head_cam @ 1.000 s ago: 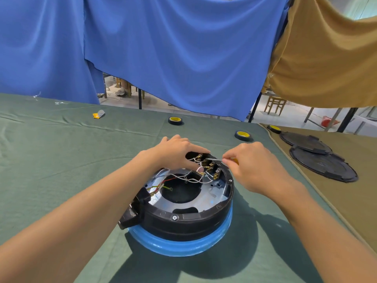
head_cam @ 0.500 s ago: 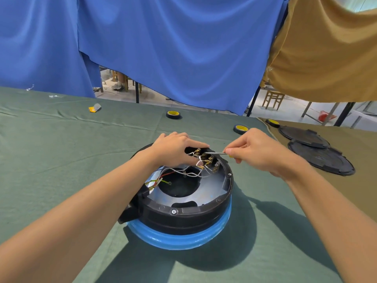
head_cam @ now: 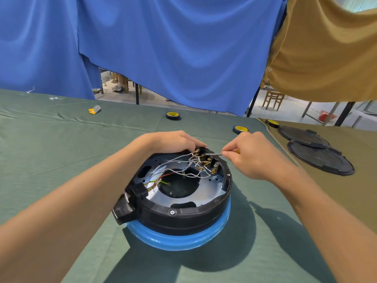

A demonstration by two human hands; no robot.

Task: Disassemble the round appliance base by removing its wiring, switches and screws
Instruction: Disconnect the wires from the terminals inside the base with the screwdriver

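Here we see the left hand (head_cam: 173, 142) clasp the round black plastic base (head_cam: 183, 218) at its far rim; the right hand (head_cam: 253, 158) pinches a thin metal screwdriver (head_cam: 214, 154).

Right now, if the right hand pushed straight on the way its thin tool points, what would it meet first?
Probably the brass terminals on the round base's far rim: the right hand pinches a thin tool whose tip seems to touch them. Just beyond lie the fingers of the left hand.
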